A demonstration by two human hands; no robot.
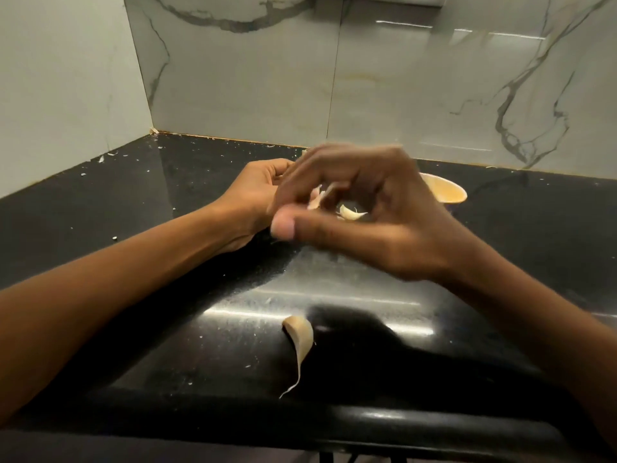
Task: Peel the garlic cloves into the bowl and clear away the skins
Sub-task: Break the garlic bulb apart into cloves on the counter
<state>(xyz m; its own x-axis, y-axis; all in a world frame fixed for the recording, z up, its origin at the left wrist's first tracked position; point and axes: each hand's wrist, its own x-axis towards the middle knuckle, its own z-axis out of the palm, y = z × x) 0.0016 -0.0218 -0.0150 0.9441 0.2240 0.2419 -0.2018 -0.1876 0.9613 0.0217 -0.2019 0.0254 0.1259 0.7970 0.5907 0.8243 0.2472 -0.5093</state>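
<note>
The left hand point(257, 195) and right hand point(377, 222) curled their fingers at the clove point(316, 197), the grip too blurry to tell, so peeling slowly near the bowl point(449, 192) seemed best.

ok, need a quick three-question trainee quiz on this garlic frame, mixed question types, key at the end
1. True or false: the bowl stands between the person and the loose clove.
2. Multiple choice: the loose clove lies A) in the bowl, B) on the countertop near its front edge, C) in a hand.
3. Short answer: which hand partly hides the bowl from the camera?

Key: 1 false, the bowl is farther back, towards the wall; 2 B; 3 the right hand.
</note>
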